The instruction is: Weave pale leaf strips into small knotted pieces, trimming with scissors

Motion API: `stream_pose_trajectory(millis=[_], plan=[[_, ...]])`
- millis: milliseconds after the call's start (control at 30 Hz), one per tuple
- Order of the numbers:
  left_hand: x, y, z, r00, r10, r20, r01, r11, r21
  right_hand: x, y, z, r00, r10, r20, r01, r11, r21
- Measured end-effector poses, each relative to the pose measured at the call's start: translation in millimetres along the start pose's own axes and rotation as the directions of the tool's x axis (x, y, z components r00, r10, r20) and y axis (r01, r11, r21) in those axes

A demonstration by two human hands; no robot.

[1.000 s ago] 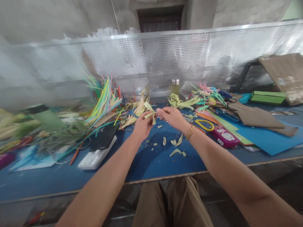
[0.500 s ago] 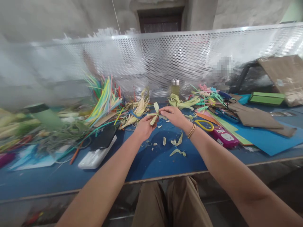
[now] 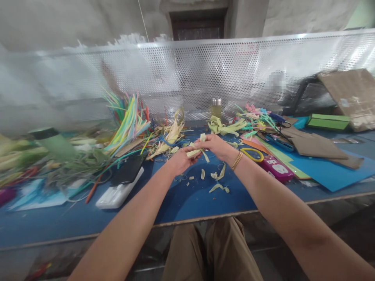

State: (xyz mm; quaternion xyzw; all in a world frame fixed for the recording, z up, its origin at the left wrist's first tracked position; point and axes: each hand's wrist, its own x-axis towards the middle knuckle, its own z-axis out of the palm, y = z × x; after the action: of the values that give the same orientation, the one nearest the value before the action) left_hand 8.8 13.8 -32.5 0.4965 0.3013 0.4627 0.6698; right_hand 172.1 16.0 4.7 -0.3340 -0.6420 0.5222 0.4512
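Note:
Both hands meet over the blue table around a pale green corn husk piece (image 3: pixel 194 153) made of several folded strips. My left hand (image 3: pixel 182 159) pinches it from the left, fingers closed. My right hand (image 3: pixel 215 146), with a gold bracelet (image 3: pixel 237 160) at the wrist, grips it from the right near the middle. One strip end sticks up above the fingers and another hangs down between the hands. Small husk scraps (image 3: pixel 219 188) lie on the table just below. How the strips join is hidden by the fingers.
Pipe cleaners (image 3: pixel 129 127) and dried husks (image 3: pixel 172 134) stand at back left; more husk strips (image 3: pixel 227 127) lie behind my right hand. A black phone (image 3: pixel 128 171) rests on a white case (image 3: pixel 117 197). Yellow-handled scissors (image 3: pixel 252 155), a magenta object (image 3: pixel 277 168) and cardboard (image 3: pixel 315 144) lie right.
My hands have drawn closer together, the right one slightly lower. The husk piece has turned, and one strip now points down between the hands.

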Motion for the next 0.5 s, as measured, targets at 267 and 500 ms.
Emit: stream_pose_trajectory(millis=[267, 500], plan=[[-0.7, 3.2, 6.3, 0.998, 0.034, -0.053, -0.037, 0.997, -0.061, 7.1, 4.7, 1.2, 0.977, -0.052, -0.206, 0.043, 0.998, -0.052], [3.1, 1.4, 8.6, 0.988, 0.07, -0.138, -0.081, 0.994, -0.075, 5.0, 3.1, 5.1, 0.985, -0.027, -0.171, 0.026, 1.0, -0.009]])
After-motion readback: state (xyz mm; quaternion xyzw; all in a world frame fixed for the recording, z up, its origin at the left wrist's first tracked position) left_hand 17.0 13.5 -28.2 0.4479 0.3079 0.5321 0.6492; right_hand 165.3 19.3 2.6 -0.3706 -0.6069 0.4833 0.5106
